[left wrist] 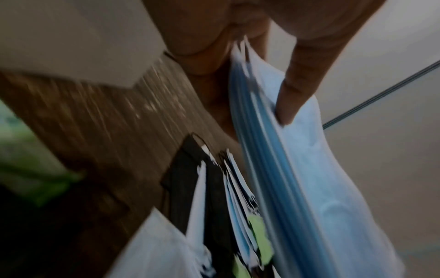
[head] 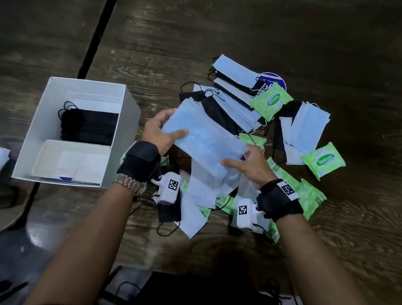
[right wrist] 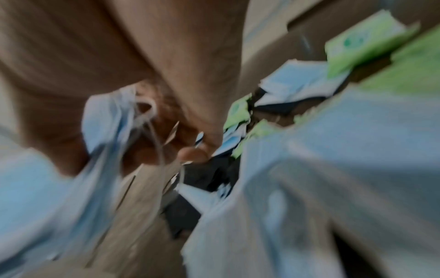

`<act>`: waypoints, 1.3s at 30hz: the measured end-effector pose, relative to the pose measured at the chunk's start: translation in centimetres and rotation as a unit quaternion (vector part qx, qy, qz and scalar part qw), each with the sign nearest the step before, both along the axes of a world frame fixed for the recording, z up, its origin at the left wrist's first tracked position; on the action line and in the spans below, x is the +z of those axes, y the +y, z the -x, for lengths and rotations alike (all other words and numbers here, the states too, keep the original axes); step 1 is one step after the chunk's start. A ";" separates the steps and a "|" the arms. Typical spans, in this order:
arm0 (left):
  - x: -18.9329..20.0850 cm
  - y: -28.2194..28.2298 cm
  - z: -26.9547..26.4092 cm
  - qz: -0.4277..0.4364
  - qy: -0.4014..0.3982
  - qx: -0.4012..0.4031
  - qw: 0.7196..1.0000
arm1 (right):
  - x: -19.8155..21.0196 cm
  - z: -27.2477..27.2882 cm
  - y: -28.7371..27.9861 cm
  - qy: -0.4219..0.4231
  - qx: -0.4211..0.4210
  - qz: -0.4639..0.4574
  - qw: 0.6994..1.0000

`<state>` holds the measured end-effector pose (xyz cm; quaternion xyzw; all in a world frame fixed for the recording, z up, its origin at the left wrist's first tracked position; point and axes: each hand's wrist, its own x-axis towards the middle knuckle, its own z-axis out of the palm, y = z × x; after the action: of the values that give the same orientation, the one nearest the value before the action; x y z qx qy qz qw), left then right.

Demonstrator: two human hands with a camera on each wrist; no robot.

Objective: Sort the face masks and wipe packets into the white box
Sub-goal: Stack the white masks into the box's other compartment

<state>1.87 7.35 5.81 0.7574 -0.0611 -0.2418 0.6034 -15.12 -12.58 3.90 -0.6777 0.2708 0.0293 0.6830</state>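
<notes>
A stack of blue masks [head: 202, 138] is held above the pile of masks and packets, just right of the white box [head: 128, 118]: its far end is gripped by the left hand [head: 160, 133], thumb on top, and its near end is clasped by the right hand [head: 246, 164]. One stack of black masks [head: 89, 126] is seen in the box's middle compartment. Two green wipe packets [head: 323, 160] are plainly shown right of the box, with several more half buried, uncountable
</notes>
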 end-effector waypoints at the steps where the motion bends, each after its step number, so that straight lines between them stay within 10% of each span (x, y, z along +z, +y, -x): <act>1: 0.3 1.2 -1.0 -0.015 -0.007 -0.012 1.000 | 0.0 -0.8 0.5 -0.013 -0.027 -0.012 0.999; 30: 1.9 21.1 -10.8 -0.114 -0.142 0.045 0.982 | 3.3 -16.7 18.8 -0.119 0.080 0.159 0.977; 39: 2.5 27.7 -14.2 -0.395 -0.164 -0.103 0.898 | 3.7 -22.4 27.1 0.022 0.365 0.358 0.859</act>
<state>16.06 35.02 8.28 0.9519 -0.1362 -0.1794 0.2079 7.29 14.52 7.61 -0.9250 0.0109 0.1918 0.3277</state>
